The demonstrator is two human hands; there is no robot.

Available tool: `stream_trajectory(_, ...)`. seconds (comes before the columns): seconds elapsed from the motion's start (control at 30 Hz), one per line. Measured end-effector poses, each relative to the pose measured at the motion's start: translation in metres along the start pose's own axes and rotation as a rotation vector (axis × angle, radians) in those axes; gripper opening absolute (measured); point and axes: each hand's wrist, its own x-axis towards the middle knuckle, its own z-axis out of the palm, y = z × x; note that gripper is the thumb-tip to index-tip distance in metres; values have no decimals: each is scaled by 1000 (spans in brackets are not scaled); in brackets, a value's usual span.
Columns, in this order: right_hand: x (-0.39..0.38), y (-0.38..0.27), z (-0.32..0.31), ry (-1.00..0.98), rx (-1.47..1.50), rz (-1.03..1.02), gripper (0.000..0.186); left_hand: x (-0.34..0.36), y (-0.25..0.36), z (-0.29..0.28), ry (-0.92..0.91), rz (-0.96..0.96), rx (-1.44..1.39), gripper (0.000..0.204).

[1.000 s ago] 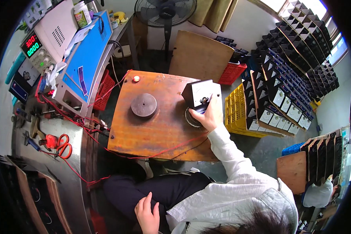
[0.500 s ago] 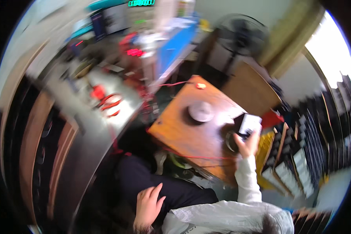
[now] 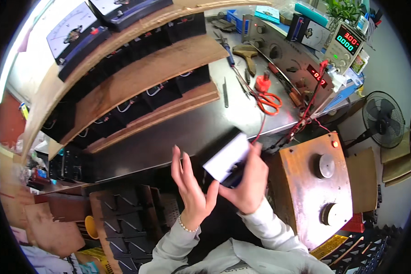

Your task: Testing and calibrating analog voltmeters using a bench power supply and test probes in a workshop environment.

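Note:
A panel meter with a white face and black housing (image 3: 227,157) is tilted in front of me at the bench edge. My right hand (image 3: 251,180) grips it by its right side, fingers partly blurred. My left hand (image 3: 192,189) is open beside it with fingers stretched out, its thumb close to the meter's lower corner; whether they touch I cannot tell. Beyond the meter, on the metal bench (image 3: 169,146), lie orange-handled scissors (image 3: 270,104), a red bottle (image 3: 263,83) and tweezers (image 3: 225,93).
Wooden boards (image 3: 169,84) carrying black meters rise at the left. A power supply (image 3: 345,45) stands far right, near a fan (image 3: 382,119). A brown box with two round knobs (image 3: 315,182) is right of me. Black housings (image 3: 123,223) sit lower left.
My view has swung left towards the bench. My right hand has brought the meter from the knobbed box to in front of me, and my left hand has come up from my lap beside it.

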Motion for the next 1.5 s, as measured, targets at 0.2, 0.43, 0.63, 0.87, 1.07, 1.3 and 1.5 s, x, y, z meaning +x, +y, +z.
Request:
stream_trajectory(0.2, 29, 1, 30, 71, -282, -332, 116, 46, -49, -13, -239, -312, -299, 105)
stream_trajectory(0.43, 2, 27, 8, 159, -46, -168, 77, 76, -74, -23, -322, -253, -486, 103)
stream_trajectory(0.63, -8, 28, 3, 229, 83, -66, 73, 79, -64, -18, -345, -258, -580, 100)
stream_trajectory(0.87, -13, 33, 2, 205, 94, -48, 67, 77, -55, -22, -418, -432, -637, 111)
stream_trajectory(1.07, -26, 35, 10, 135, 299, 51, 46, 82, -67, -23, -457, -287, -548, 110)
stream_trajectory(1.3, -24, 27, 16, 216, 248, -30, 27, 80, -63, -20, -418, -249, -546, 107)
stream_trajectory(1.5, -17, 29, 11, 210, 216, -49, 27, 82, -60, -21, -465, -347, -534, 110)
